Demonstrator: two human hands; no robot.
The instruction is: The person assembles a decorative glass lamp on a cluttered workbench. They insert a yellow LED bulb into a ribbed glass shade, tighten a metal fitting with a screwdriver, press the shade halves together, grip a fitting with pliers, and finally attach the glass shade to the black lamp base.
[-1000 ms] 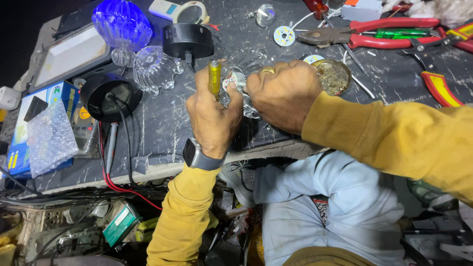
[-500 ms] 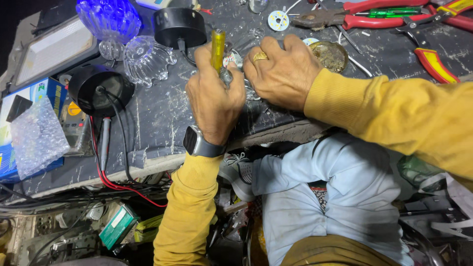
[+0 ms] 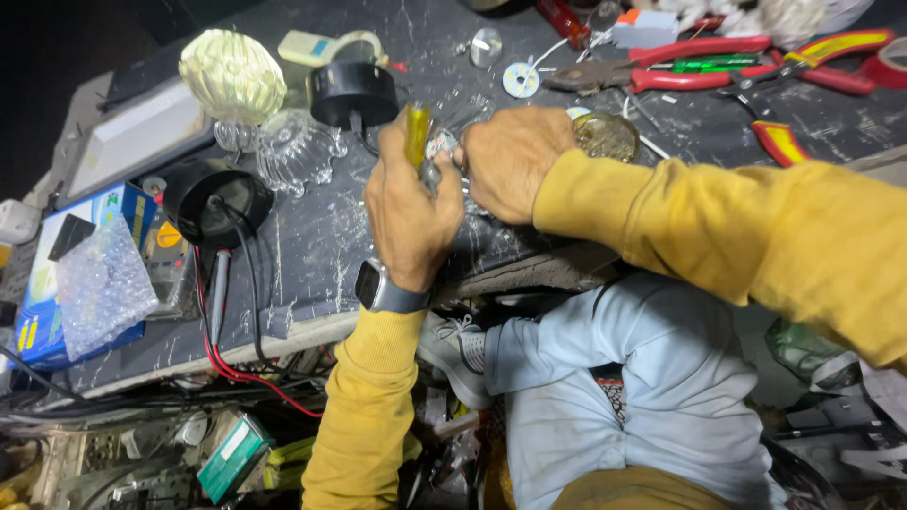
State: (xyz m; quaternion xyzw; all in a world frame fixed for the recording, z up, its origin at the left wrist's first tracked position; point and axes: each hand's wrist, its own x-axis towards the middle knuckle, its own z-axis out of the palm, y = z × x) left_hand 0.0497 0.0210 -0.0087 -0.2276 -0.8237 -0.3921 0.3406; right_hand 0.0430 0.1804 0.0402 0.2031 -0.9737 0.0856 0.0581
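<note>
Screwdriver [image 3: 417, 135]: yellow-handled, upright over the dark scratched bench [image 3: 378, 236], handle top clear above the fist; we hold it at the bench's middle, just in front of the black round housing [image 3: 353, 94].
Left hand [image 3: 408, 212]: fingers fully wrapped around the screwdriver's lower handle and shaft; a grey wristwatch [image 3: 383, 288] sits at the cuff.
Right hand [image 3: 510, 159]: curled closed over a small clear, silvery part [image 3: 442, 144] pressed against the driver; we cannot tell exactly what the part is, since the fingers cover most of it.
Technique: we judge the step to be driving or prying at the small part. We keep the shaft in line with the fastener, press down before turning, and let the right hand brace the part so the tip does not skid toward the fingers.
Hazard: the glass shades [image 3: 293, 156] and red-handled pliers [image 3: 680, 71] lie near; we keep elbows in.
Change, shade: the round shade [image 3: 231, 74] at the bench's far left glows pale yellow now, where it glowed blue in both earlier frames.
Change, hands: grip and tool position match the earlier frames; both hands stay closed on the same items.
Change, view: the camera has shifted slightly, nothing else has moved.
</note>
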